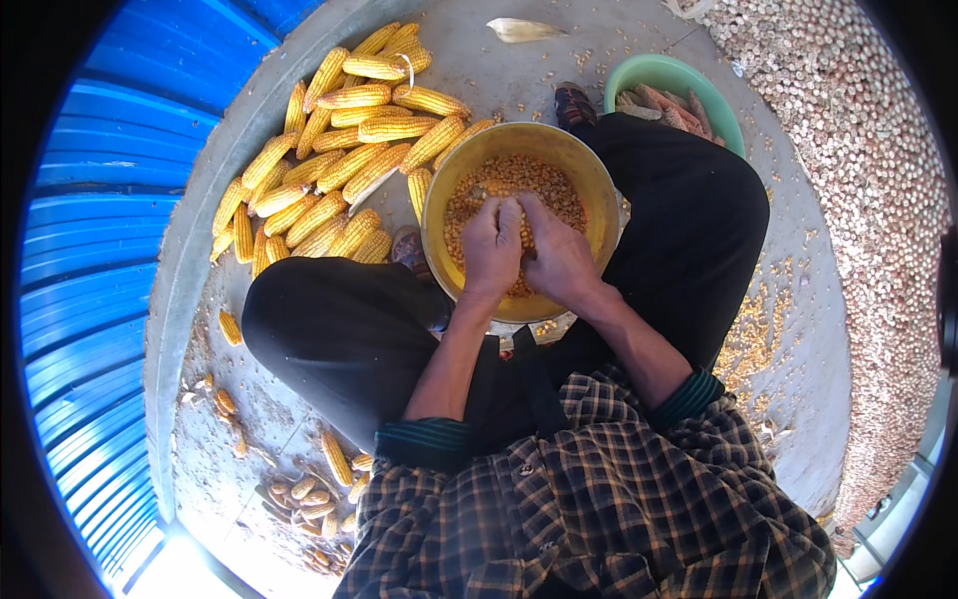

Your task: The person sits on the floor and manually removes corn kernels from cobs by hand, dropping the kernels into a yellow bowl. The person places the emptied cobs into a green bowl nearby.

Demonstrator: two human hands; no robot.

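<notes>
A round yellow bucket (516,305) stands between the knees, partly filled with loose corn kernels (554,187). Over its mouth, my left hand (490,243) and my right hand (557,251) are close together, with fingers curled around a corn cob (526,233) that is mostly hidden by the hands. Only a small part of the cob shows between them. A pile of yellow corn cobs (355,142) with kernels on lies on the floor, left of and beyond the bucket.
A green plastic basin (730,123) with stripped cobs (673,112) stands at the upper right. A large heap of bare cobs (876,224) runs along the right. Smaller cobs (310,498) lie at the lower left, near a blue corrugated wall (97,262). Kernels (756,344) are scattered on the concrete.
</notes>
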